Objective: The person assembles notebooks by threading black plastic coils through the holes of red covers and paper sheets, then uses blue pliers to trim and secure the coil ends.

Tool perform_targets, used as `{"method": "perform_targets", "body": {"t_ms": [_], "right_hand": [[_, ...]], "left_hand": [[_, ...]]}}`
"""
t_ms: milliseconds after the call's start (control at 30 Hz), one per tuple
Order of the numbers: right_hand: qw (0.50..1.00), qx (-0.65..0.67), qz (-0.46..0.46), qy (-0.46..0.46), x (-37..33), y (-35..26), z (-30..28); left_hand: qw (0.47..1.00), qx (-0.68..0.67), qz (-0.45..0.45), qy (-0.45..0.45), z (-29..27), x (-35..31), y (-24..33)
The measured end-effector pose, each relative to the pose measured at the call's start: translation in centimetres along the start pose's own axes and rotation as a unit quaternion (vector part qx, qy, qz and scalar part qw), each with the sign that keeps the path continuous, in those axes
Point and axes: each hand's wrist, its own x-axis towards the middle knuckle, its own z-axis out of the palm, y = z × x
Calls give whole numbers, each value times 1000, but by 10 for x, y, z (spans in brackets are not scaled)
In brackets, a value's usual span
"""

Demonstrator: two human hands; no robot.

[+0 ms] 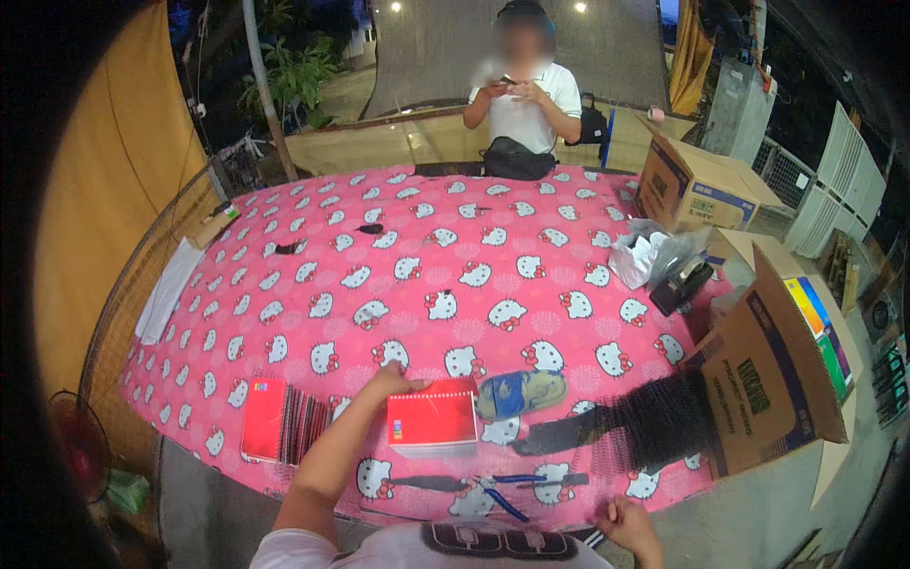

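A stack of red-covered spiral notebooks (432, 417) lies in front of me on the pink patterned tablecloth. My left hand (391, 382) grips its far left corner, a digit lying along the spiral edge. To the left stands another row of red spiral notebooks (284, 420), packed tightly with many spines showing. My right hand (627, 523) hangs at the table's near edge, fingers loosely curled and apart, nothing visible in them. Between the hands lie blue-handled pliers (505, 501). Black spiral binding coils (656, 427) spread on the right, beside a blue and tan cloth-like item (521, 394).
An open cardboard box (758, 375) stands at the right, with another carton (697, 185) behind it. Plastic bags (645, 254) and a black object (681, 287) sit nearby. White sheets (169, 289) lie at the far left. A person (523, 109) is across the table, holding something small.
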Motion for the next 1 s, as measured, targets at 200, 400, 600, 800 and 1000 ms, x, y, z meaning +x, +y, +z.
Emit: {"method": "perform_targets", "body": {"t_ms": [200,400,600,800,1000], "right_hand": [[983,165,-80,30,36,-81,-22],[948,284,-143,30,67,-120,-11],[891,409,-195,15,92,-117,0],[890,307,-321,99,130,-165,23],[880,369,-229,-193,153,-215,51]], "left_hand": [[944,-325,-51,36,24,4,8],[786,-615,-8,-59,9,38,-11],[761,-575,263,144,-46,-47,31],[798,-490,322,143,-22,-132,37],[815,-417,371,157,23,-143,24]]}}
